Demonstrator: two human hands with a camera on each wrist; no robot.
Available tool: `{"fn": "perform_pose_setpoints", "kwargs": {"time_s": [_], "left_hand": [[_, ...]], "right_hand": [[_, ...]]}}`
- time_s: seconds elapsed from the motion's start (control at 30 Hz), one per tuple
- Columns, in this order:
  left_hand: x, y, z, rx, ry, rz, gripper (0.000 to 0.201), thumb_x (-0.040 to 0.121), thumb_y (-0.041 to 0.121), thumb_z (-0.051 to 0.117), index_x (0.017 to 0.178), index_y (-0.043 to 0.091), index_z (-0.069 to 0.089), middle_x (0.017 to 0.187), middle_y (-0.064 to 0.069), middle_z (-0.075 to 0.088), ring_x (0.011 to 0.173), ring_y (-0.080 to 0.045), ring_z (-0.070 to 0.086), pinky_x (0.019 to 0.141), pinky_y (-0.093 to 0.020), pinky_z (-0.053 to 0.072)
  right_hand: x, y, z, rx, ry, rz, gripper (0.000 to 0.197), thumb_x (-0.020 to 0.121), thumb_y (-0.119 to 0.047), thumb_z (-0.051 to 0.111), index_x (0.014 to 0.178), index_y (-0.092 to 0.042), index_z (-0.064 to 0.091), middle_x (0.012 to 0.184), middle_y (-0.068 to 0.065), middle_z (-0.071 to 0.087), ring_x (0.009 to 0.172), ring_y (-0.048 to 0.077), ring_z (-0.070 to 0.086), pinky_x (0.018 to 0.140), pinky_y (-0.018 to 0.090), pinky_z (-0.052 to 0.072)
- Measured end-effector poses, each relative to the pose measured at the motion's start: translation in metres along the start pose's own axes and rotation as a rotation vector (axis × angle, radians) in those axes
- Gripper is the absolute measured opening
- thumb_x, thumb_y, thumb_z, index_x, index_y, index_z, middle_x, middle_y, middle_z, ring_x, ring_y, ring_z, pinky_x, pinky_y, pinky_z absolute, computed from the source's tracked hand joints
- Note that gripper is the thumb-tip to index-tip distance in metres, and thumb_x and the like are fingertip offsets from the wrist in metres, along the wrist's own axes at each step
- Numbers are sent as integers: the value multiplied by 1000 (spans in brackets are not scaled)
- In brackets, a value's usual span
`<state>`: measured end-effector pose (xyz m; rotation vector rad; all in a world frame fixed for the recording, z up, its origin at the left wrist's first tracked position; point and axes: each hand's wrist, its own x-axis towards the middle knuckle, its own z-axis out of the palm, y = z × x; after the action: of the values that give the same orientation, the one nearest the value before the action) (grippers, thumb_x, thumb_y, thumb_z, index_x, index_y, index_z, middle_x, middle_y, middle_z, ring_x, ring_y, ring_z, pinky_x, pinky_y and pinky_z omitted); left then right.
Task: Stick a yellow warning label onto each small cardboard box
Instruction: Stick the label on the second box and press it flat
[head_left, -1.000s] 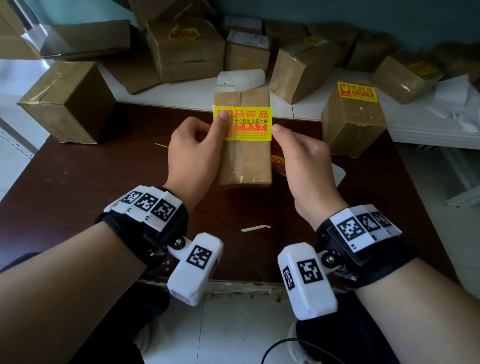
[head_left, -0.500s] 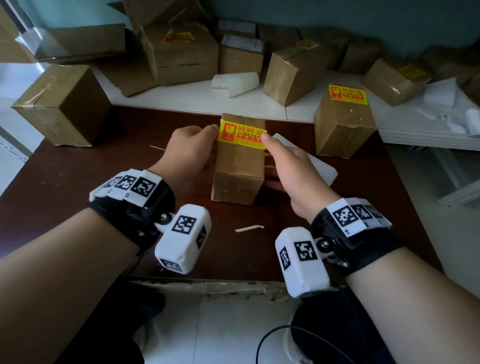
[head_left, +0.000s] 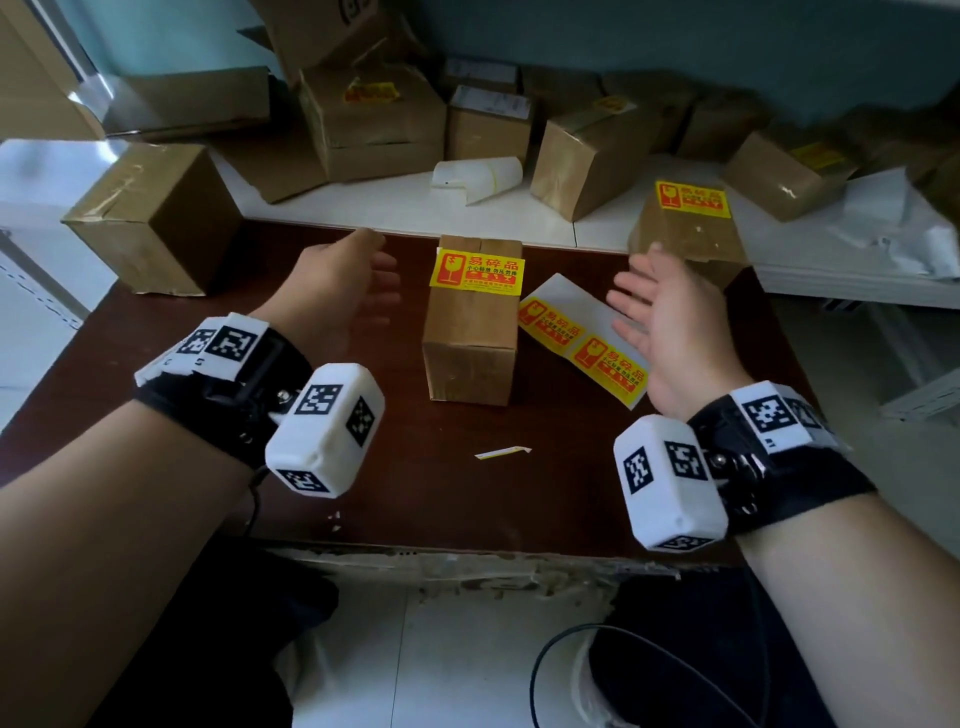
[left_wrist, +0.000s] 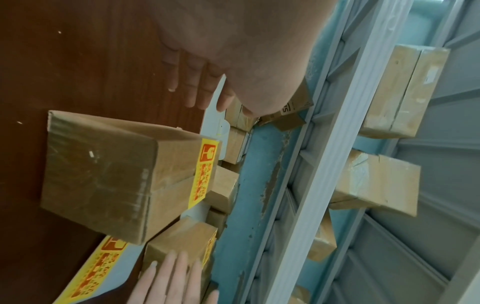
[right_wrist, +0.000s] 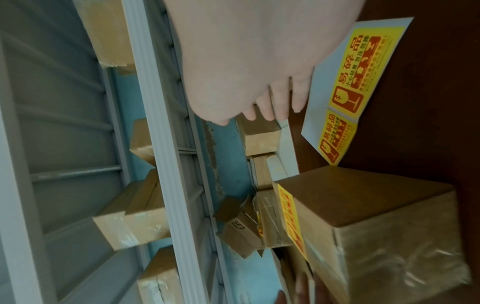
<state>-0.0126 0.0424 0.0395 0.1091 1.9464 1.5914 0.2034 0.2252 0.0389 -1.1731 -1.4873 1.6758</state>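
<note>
Cardboard box (head_left: 472, 332), yellow label (head_left: 477, 268) on top

Left of the box: bare dark table (head_left: 156, 374) between the small box (head_left: 470, 332) and the big carton (head_left: 156, 218); my left hand (head_left: 337, 286) hangs there with fingers loose, touching nothing.
Right of the box: my right hand (head_left: 670, 332) is spread above the label sheet (head_left: 582, 338), which lies flat just beside the box.
Far right: a labelled box (head_left: 685, 228) stands close behind my fingertips, perhaps touching; blurred.
Back: stacked cartons (head_left: 374, 124) line the white ledge (head_left: 395, 208).
Front: table bare but for a paper scrap (head_left: 503, 452).
</note>
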Motion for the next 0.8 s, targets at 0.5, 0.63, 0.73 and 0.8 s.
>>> {"fn": "perform_pose_setpoints", "kwargs": {"time_s": [0.5, 0.63, 0.73, 0.8], "left_hand": [[-27, 0, 32, -28, -93, 16, 40, 103, 52, 58, 112, 20, 79, 96, 2, 80, 79, -17, 70, 72, -32, 50], [-34, 10, 30, -186, -158, 64, 49, 107, 53, 51, 125, 17, 77, 113, 1, 85, 111, -19, 77, 108, -44, 51], [-37, 13, 40, -252, -216, 121, 54, 106, 58, 50, 135, 20, 75, 130, 2, 81, 128, -21, 72, 122, -53, 40], [-33, 16, 51, -278, -279, 137, 57, 106, 60, 48, 139, 22, 73, 136, 4, 78, 134, -22, 68, 124, -58, 36]], "right_hand": [[-54, 12, 67, -174, -427, 13, 53, 102, -74, 51, 139, -40, 69, 129, -22, 75, 112, -9, 68, 100, 29, 49], [-48, -1, 66, -82, -359, -68, 98, 75, -92, 52, 159, -43, 53, 162, -15, 56, 151, 9, 49, 129, 50, 34], [-40, -10, 60, 9, -315, -92, 98, 77, -90, 53, 161, -41, 50, 165, -14, 54, 155, 11, 45, 131, 53, 29], [-30, -14, 55, 50, -304, -91, 81, 88, -84, 51, 156, -41, 56, 156, -15, 63, 147, 9, 53, 127, 52, 34]]}}
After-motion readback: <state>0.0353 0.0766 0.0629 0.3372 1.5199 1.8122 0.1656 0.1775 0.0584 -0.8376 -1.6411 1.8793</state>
